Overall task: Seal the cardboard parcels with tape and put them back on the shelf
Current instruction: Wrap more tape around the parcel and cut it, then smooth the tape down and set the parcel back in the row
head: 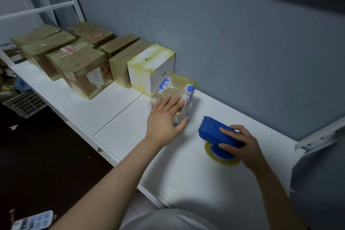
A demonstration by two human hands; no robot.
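Cardboard parcels (82, 73), brown and glossy with tape, stand clustered on the shelf (130, 127) left of the white box (151, 67), itself taped; we count these sealed and returned. Touching the white box on its right, the small blue-printed parcel (177, 87) lies under our left hand (164, 117), fingers straight, pressing flat on its taped top. Farther right of the white box, our right hand (240, 142) grips the blue tape dispenser (214, 132); we judge little remains beyond settling this parcel.

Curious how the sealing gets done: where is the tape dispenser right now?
Head view, right of centre: the blue tape dispenser stands on the white shelf, gripped by the right hand, just right of the small parcel the left hand touches.
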